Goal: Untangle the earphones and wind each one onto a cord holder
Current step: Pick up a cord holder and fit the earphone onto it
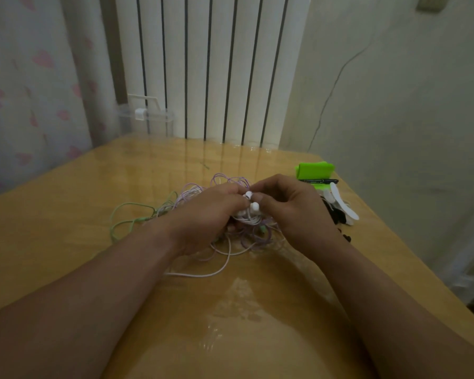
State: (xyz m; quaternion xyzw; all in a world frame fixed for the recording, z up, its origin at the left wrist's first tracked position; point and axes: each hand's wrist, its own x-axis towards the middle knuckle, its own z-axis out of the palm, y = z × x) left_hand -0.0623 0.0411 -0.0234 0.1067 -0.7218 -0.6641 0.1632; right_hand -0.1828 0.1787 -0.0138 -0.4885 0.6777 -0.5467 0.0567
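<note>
On the wooden table (66, 242), centre: earphone tangle (253, 228) of purple, green and white cords; light, limp, snag-prone. Hands together over it: left hand (211, 214) grips the tangle, right hand (293, 212) pinches a white earbud (248, 195). Hard buds likely a safer hold than thin cord.

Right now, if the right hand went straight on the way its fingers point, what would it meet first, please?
Most likely the left hand, just past the white earbud that the right hand pinches; depth is unclear.
</note>
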